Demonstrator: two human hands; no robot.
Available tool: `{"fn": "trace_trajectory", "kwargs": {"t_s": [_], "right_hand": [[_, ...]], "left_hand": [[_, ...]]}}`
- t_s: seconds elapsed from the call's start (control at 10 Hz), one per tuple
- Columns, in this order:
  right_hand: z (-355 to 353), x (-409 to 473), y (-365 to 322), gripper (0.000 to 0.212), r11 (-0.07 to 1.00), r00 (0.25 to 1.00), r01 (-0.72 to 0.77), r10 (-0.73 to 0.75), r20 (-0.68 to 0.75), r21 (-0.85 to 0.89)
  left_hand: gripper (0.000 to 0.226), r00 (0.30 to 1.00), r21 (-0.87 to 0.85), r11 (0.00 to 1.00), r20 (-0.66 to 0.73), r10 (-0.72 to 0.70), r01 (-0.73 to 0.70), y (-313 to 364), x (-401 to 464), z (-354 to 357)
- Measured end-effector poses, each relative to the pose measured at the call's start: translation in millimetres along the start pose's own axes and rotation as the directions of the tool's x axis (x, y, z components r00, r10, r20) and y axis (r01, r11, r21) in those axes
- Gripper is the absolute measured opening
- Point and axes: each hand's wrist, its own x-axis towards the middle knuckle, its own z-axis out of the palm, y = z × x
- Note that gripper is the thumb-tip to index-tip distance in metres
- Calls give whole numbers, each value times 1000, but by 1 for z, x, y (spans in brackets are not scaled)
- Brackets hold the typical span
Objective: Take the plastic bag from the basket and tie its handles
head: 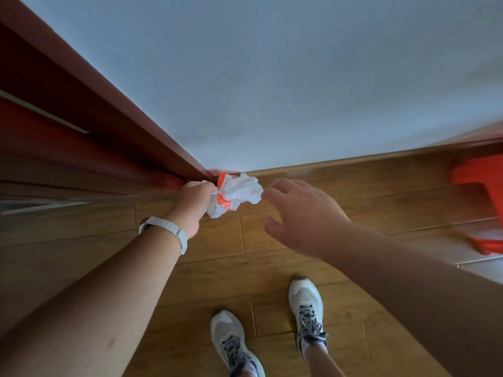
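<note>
A crumpled white plastic bag with orange print [239,192] hangs in the air in front of me, above the wooden floor. My left hand [192,206] is closed around its left side; a pale band sits on that wrist. My right hand [300,213] is just right of the bag with its fingers spread, fingertips close to the bag's edge and holding nothing. No basket can be made out for certain in this view.
A dark red wooden door frame [114,104] runs along the left beside a pale wall [299,77]. A red plastic object [481,197] stands on the floor at the right edge. My two feet in grey sneakers [306,303] stand on the wood-look floor below.
</note>
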Motion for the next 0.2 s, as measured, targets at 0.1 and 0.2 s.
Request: {"fn": "trace_trajectory", "kwargs": {"t_s": [0.1,0.2], "right_hand": [[-11,-3,-3,41,1000,1000,-10,10,-15,17],[-28,-13,-8,42,999,1000,-29,29,-1,30]], "left_hand": [[14,997,57,996,25,68,-69,1,-24,0],[26,996,158,986,78,46,-58,-1,-68,-5]]}}
